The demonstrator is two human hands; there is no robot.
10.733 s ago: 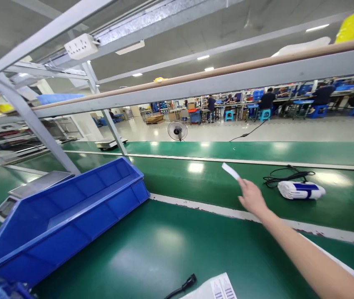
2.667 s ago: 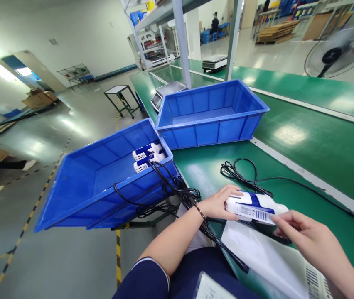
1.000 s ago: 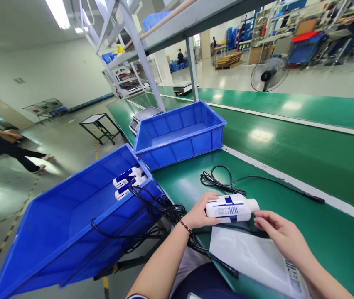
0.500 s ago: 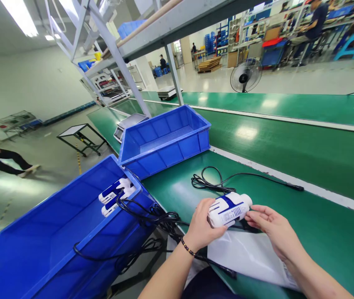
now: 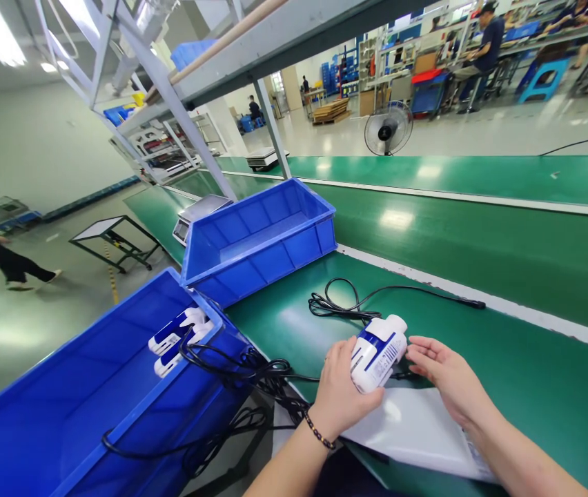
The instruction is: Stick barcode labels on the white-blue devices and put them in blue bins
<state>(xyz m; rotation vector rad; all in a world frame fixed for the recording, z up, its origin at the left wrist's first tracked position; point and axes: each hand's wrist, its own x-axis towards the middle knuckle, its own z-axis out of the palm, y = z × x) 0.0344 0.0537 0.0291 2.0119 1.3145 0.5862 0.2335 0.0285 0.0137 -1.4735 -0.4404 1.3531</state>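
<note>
Looking first at the containers, we see two blue bins. The near bin (image 5: 66, 407) hangs low at the left, tilted, past the front edge of the counter (image 5: 532, 373). Inside it, against its right wall, lie two white and blue devices (image 5: 177, 333), and their black cords (image 5: 237, 369) spill over the rim toward us. The far bin (image 5: 257, 238) stands on the counter behind it, and we see nothing inside, only its bare floor. A weighing scale (image 5: 198, 210) sits just behind this far bin.

On the counter, the green surface to the right of our hands is open up to a pale strip, and beyond the strip runs a wide green belt (image 5: 480, 235). A second cord (image 5: 377, 300) lies in loops just behind the hands and then runs right along the strip. The front edge of the counter is very near our body, and a white plastic bag (image 5: 418, 428) lies flat on it under the hands.

Our left hand (image 5: 340, 390) is curled around the lower end of a white and blue device (image 5: 379, 352), with the fingers closed on it, and a bead bracelet is on the wrist. The device points up and away from us, just above the bag, with a barcode label on its side. Our right hand (image 5: 442, 369) is half open, palm turned left, with the fingertips at the side of the device; we cannot tell if they really touch it.
</note>
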